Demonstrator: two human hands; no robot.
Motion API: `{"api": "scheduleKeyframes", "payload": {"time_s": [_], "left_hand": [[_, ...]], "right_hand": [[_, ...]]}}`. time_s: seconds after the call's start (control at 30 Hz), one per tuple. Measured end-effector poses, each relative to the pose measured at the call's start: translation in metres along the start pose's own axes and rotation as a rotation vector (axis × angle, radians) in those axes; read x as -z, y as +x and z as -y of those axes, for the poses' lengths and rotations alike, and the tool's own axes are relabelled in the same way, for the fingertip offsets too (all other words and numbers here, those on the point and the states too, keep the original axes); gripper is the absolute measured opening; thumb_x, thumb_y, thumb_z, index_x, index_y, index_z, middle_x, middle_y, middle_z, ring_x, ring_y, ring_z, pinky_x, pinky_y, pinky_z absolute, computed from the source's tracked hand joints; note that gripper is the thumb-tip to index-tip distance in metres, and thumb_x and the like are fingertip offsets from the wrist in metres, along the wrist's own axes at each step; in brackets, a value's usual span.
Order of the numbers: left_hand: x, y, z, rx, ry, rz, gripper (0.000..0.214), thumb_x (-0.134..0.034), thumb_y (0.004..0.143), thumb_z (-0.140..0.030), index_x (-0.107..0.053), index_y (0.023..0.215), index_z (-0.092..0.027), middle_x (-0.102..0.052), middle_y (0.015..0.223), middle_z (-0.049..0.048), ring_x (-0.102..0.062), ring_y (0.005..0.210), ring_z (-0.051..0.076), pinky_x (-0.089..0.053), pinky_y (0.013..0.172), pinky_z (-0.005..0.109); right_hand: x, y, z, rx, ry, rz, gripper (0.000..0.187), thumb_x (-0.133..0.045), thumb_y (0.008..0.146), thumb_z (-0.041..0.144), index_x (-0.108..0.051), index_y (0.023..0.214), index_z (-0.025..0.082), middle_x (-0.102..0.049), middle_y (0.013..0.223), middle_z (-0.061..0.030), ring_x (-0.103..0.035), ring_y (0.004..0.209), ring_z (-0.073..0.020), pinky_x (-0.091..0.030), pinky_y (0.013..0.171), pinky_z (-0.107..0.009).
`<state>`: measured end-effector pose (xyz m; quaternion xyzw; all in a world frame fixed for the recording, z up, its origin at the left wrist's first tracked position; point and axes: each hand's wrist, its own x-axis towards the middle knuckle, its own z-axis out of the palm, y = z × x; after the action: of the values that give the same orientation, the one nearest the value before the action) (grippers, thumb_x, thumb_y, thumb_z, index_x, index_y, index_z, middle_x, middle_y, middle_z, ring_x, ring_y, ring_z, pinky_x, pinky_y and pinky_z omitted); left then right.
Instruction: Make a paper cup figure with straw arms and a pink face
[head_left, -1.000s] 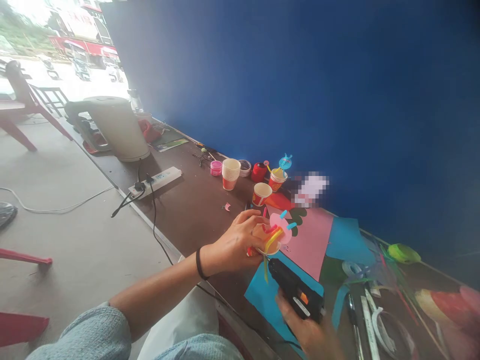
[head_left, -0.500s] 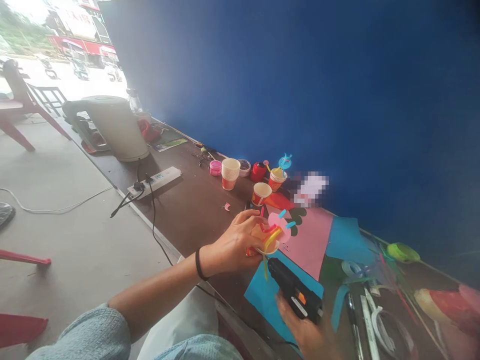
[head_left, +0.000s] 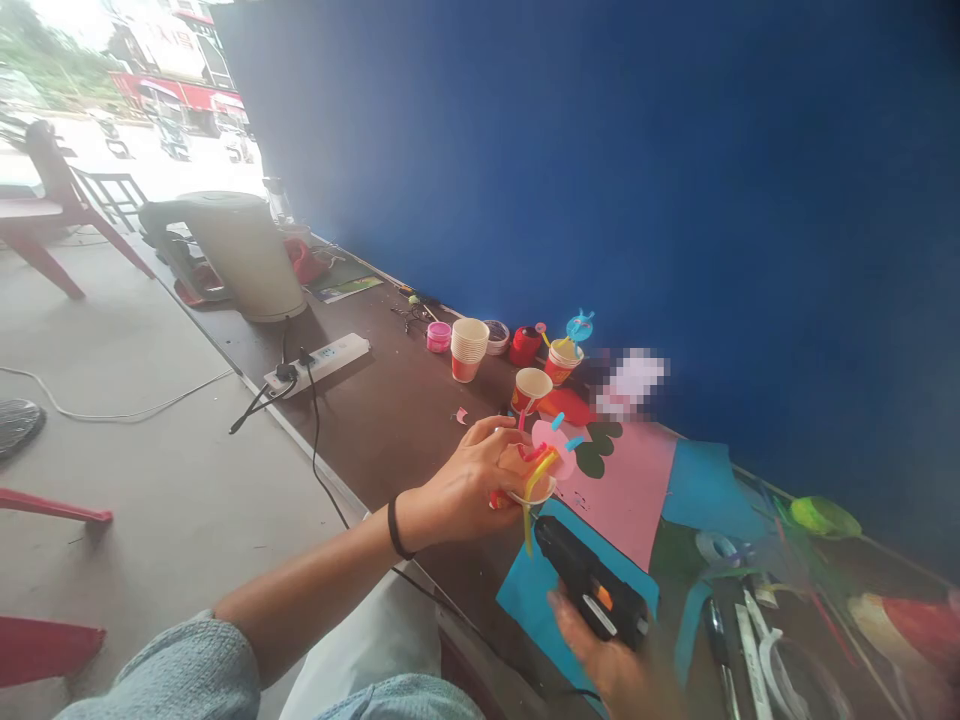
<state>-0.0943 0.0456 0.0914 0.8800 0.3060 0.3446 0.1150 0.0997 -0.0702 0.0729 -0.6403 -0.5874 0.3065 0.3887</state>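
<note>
My left hand [head_left: 463, 482] is closed round a decorated paper cup [head_left: 534, 470] that carries pink, red, yellow and blue curled strips, held just above the dark table [head_left: 390, 420]. My right hand [head_left: 616, 668] grips a black hot glue gun [head_left: 590, 585], and the gun's nozzle points up at the cup's rim. Under both lies a blue paper sheet [head_left: 529, 605], with a pink sheet [head_left: 630, 490] beyond it.
A stack of paper cups [head_left: 469, 347], a single cup [head_left: 531, 389] and a second decorated cup [head_left: 561, 359] stand by the blue wall. A power strip [head_left: 322, 362] and a large kettle [head_left: 244, 253] sit to the left. Tape, pens and paper scraps [head_left: 757, 620] lie on the right.
The view has shifted slightly; both hands hold the same pose, with the glue gun still at the cup.
</note>
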Motion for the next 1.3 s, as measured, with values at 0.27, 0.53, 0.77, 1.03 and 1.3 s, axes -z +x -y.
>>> {"api": "scheduleKeyframes", "payload": {"time_s": [0.27, 0.53, 0.77, 1.03, 1.3], "left_hand": [[0.002, -0.002, 0.002, 0.013, -0.002, 0.0, 0.017, -0.065, 0.068, -0.012, -0.071, 0.078, -0.025, -0.051, 0.116, 0.0059, -0.034, 0.122, 0.027, -0.027, 0.107, 0.049], [0.029, -0.013, 0.032, 0.109, 0.055, -0.128, 0.008, -0.071, 0.068, -0.02, -0.071, 0.074, -0.025, -0.051, 0.117, 0.0053, -0.032, 0.124, 0.027, -0.036, 0.102, 0.045], [0.077, -0.041, 0.068, 0.317, 0.023, -0.254, 0.008, -0.071, 0.069, -0.026, -0.067, 0.069, -0.02, -0.051, 0.122, 0.0056, -0.04, 0.12, 0.025, -0.036, 0.101, 0.044], [0.077, -0.044, 0.054, 0.252, -0.228, -0.269, 0.004, -0.069, 0.072, -0.023, -0.067, 0.073, -0.02, -0.047, 0.129, 0.0084, -0.038, 0.124, 0.026, -0.035, 0.103, 0.047], [0.07, -0.047, 0.058, 0.279, -0.231, -0.231, 0.005, -0.069, 0.072, -0.024, -0.068, 0.072, -0.019, -0.048, 0.128, 0.008, -0.038, 0.123, 0.026, -0.034, 0.104, 0.045]], "right_hand": [[-0.01, 0.01, 0.002, -0.015, -0.029, 0.006, 0.013, -0.063, 0.07, 0.036, -0.067, 0.072, 0.024, -0.07, 0.069, -0.0025, -0.067, 0.069, -0.0222, -0.054, 0.063, -0.029], [-0.017, 0.016, -0.01, 0.016, -0.015, 0.066, 0.022, -0.055, 0.074, 0.038, -0.067, 0.085, 0.024, -0.071, 0.09, -0.0056, -0.064, 0.089, -0.026, -0.049, 0.085, -0.039], [-0.061, 0.053, -0.004, 0.058, -0.024, 0.194, 0.036, -0.047, 0.082, 0.028, -0.047, 0.117, 0.02, -0.061, 0.107, -0.0073, -0.061, 0.099, -0.0188, -0.052, 0.077, -0.028], [-0.128, 0.09, -0.003, 0.138, -0.547, -0.008, 0.02, -0.051, 0.083, 0.027, -0.047, 0.099, 0.016, -0.059, 0.096, -0.0108, -0.064, 0.088, -0.0248, -0.049, 0.068, -0.032], [-0.151, 0.091, -0.007, 0.196, -0.585, -0.018, 0.025, -0.051, 0.084, 0.028, -0.044, 0.104, 0.016, -0.064, 0.098, -0.0089, -0.066, 0.086, -0.0202, -0.048, 0.065, -0.026]]}}
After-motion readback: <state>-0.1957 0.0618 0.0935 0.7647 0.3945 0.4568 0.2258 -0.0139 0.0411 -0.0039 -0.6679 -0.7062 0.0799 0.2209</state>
